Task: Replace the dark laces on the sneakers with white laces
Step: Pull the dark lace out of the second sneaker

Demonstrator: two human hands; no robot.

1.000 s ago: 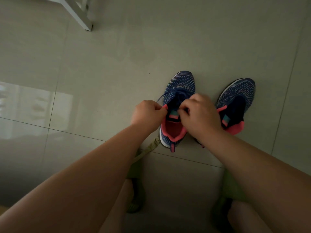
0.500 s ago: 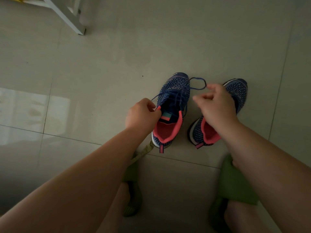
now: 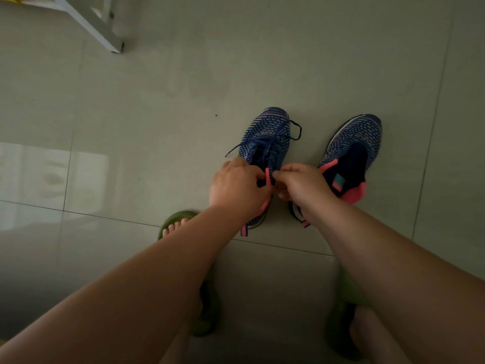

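A: Materials, quick. Two sneakers on glossy grey floor tiles [image 3: 162,106], grout lines showing. Left sneaker [image 3: 270,132] is blue knit with pale dashes, pink collar and heel tab. Right sneaker [image 3: 359,137] matches it, tongue area dark, teal tag inside.

B: Laces?

A: One dark lace [image 3: 295,130], thin cord, threaded on the left sneaker; one end loops onto the tile beside its toe, another trails off its left side. Can't make out any lace on the right sneaker.

B: Hands?

A: Two. Left hand [image 3: 236,187] and right hand [image 3: 301,182] meet over the left sneaker's pink collar, fingers curled, pinching there. Whether it's the lace or the collar edge they hold is hard to tell; too dark.

B: Hidden stuff?

A: Hands and forearms cover the left sneaker's opening and heel. Two green slippers [image 3: 181,222], rubbery, mostly under the arms; toes show in the left one. White furniture leg [image 3: 105,30], angular, cut off at the top-left corner.
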